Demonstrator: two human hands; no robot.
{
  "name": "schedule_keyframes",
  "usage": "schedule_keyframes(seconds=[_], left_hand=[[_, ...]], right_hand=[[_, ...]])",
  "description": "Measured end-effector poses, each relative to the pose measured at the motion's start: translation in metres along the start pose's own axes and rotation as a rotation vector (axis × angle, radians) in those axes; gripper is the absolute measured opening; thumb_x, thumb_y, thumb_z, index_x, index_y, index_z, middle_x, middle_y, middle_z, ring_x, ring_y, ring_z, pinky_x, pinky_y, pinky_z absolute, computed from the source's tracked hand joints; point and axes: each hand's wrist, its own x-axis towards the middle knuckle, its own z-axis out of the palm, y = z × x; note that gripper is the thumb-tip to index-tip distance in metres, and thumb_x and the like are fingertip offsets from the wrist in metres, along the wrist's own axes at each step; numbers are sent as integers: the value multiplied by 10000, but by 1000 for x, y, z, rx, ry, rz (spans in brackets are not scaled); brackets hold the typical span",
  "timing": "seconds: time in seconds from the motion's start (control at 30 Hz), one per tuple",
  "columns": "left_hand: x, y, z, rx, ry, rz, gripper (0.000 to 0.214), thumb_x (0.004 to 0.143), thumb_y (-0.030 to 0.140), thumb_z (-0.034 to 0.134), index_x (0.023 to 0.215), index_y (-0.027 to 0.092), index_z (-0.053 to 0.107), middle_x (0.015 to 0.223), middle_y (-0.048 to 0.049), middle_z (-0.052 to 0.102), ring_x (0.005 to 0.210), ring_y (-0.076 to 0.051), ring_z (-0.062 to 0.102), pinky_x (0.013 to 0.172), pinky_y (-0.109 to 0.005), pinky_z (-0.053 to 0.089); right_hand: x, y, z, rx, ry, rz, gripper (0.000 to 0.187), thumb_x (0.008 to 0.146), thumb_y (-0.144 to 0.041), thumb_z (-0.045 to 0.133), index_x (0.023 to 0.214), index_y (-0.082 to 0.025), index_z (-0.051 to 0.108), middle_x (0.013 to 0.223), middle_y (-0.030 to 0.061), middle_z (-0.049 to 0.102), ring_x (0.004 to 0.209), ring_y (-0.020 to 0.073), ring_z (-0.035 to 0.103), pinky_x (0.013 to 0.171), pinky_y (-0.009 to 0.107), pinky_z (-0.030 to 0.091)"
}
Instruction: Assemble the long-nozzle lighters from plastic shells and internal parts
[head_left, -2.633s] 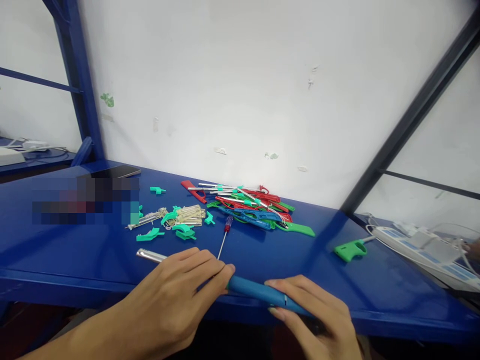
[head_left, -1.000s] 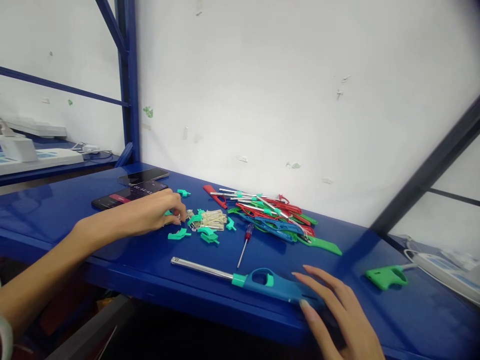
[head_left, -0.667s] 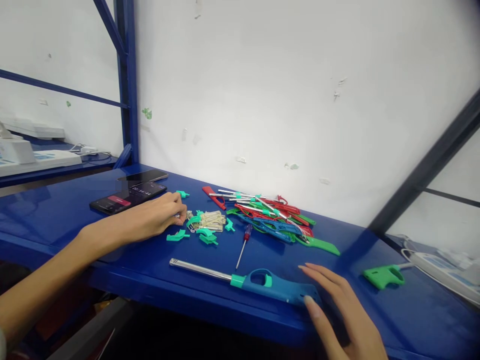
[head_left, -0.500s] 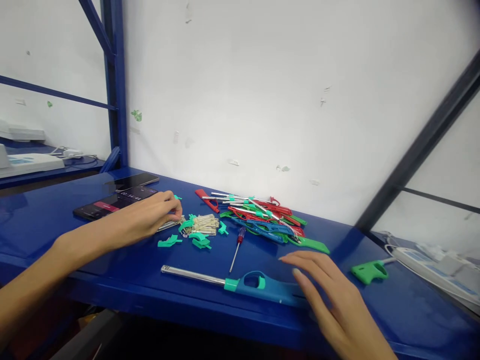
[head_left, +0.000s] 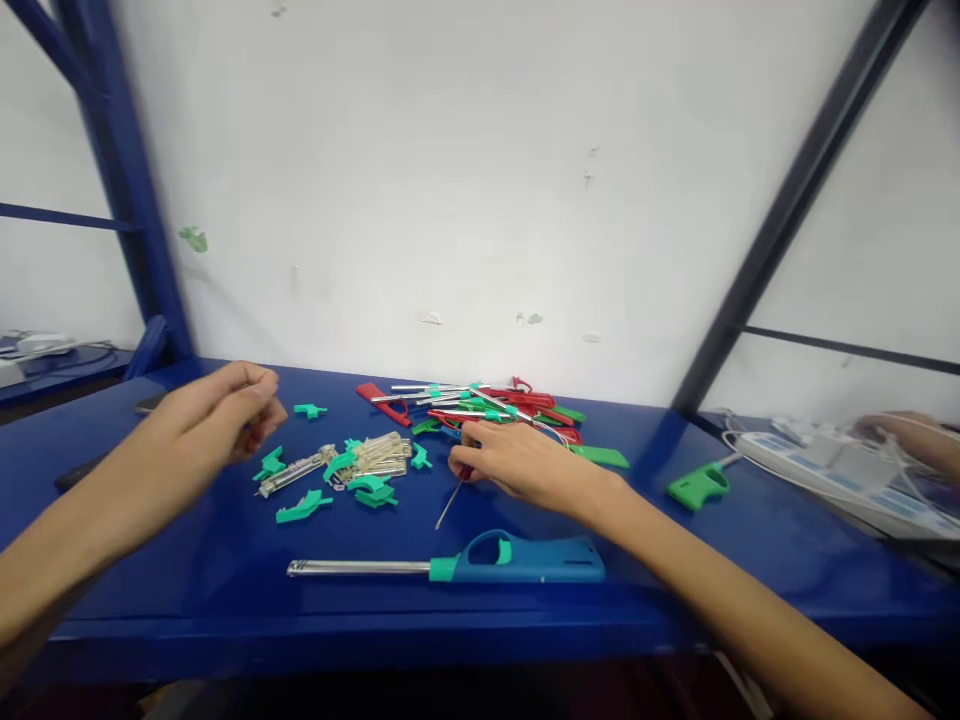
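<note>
My right hand (head_left: 517,465) has its fingers closed round the red handle of a screwdriver (head_left: 449,505), whose thin metal shaft points down toward the tabletop. Curled into a loose fist, my left hand (head_left: 225,410) is at the left, and nothing shows in its fingers. Between the hands lie a heap of clear lighter fuel tanks (head_left: 379,455) and several teal triggers (head_left: 304,506). In front, a blue long-necked gas lighter (head_left: 525,560) with a metal barrel lies lengthwise near the table edge.
Behind my right hand lies a pile of red, green and blue lighter casings (head_left: 536,400) with metal barrels. A green lighter (head_left: 699,486) lies to the right, near a white device (head_left: 832,480) with cables. Another person's blurred hand (head_left: 911,435) shows there. A dark phone (head_left: 75,474) is partly hidden at left.
My left hand has lifted away from the fuel tanks and moved left. My right hand has left the blue lighter's handle and taken hold of the screwdriver. The view has turned right.
</note>
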Motion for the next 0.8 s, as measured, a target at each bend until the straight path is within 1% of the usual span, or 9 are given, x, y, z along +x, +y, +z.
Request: schedule_keyframes(seconds=[0.1, 0.17, 0.27, 0.37, 0.43, 0.5, 0.6, 0.7, 0.8], left_hand=[[0, 4, 8, -50, -60, -91, 376, 961, 488, 545, 694, 223, 529, 658, 10, 553, 586, -141, 480, 527, -255, 409], [-4, 11, 20, -94, -62, -48, 393, 958, 525, 527, 694, 233, 515, 626, 15, 536, 553, -140, 455, 486, -254, 367], [-17, 31, 44, -98, -249, 23, 377, 914, 553, 602, 711, 241, 542, 608, 27, 527, 490, -125, 382, 443, -257, 324], [-28, 58, 69, -91, -293, 157, 229, 894, 432, 691, 792, 241, 615, 682, 17, 609, 620, -153, 557, 539, -240, 430], [-33, 75, 85, -104, -316, 219, 165, 896, 376, 703, 815, 240, 655, 778, -1, 689, 704, -166, 634, 585, -232, 478], [-35, 88, 98, -162, -331, 295, 162, 903, 355, 692, 792, 237, 674, 752, -2, 700, 644, -154, 615, 545, -230, 466], [-37, 95, 115, -266, -311, 325, 190, 925, 353, 686, 780, 230, 687, 743, -9, 708, 609, -142, 590, 527, -232, 458], [-35, 91, 129, -453, -365, 268, 192, 931, 372, 712, 813, 221, 713, 766, -32, 728, 668, -161, 624, 547, -241, 482], [-33, 86, 137, -652, -410, 136, 162, 902, 345, 760, 834, 202, 729, 789, -44, 741, 660, -144, 618, 558, -233, 478]], right_hand=[[-18, -4, -15, 66, 96, 42, 130, 1081, -242, 584, 1173, -218, 672, 1241, 96, 701, 1043, 214, 669, 852, 317, 492], [-34, -6, -31, 227, 197, 95, 138, 1089, -306, 581, 1157, -220, 665, 1139, 57, 752, 1031, 198, 696, 900, 317, 509], [-60, -11, -55, 429, 389, 222, 142, 1011, -369, 703, 1081, -246, 702, 1034, 16, 788, 981, 205, 736, 890, 324, 534], [-86, -16, -67, 463, 595, 330, 175, 972, -390, 736, 1027, -226, 758, 968, 33, 789, 920, 214, 730, 841, 330, 551], [-102, -16, -68, 496, 726, 366, 184, 958, -384, 748, 1028, -219, 793, 822, 14, 757, 783, 185, 703, 730, 306, 547], [-114, -14, -67, 531, 847, 368, 194, 936, -346, 778, 1092, -233, 802, 701, -28, 700, 639, 143, 645, 630, 280, 517], [-122, -6, -62, 557, 1099, 362, 143, 902, -321, 808, 1016, -236, 812, 666, -40, 685, 534, 115, 574, 534, 266, 487], [-118, 1, -60, 566, 1334, 357, 154, 890, -365, 807, 840, -220, 816, 698, -3, 722, 530, 119, 551, 471, 263, 463], [-107, -1, -57, 597, 1408, 342, 221, 913, -407, 785, 793, -225, 820, 679, 5, 724, 527, 113, 541, 447, 252, 422]])
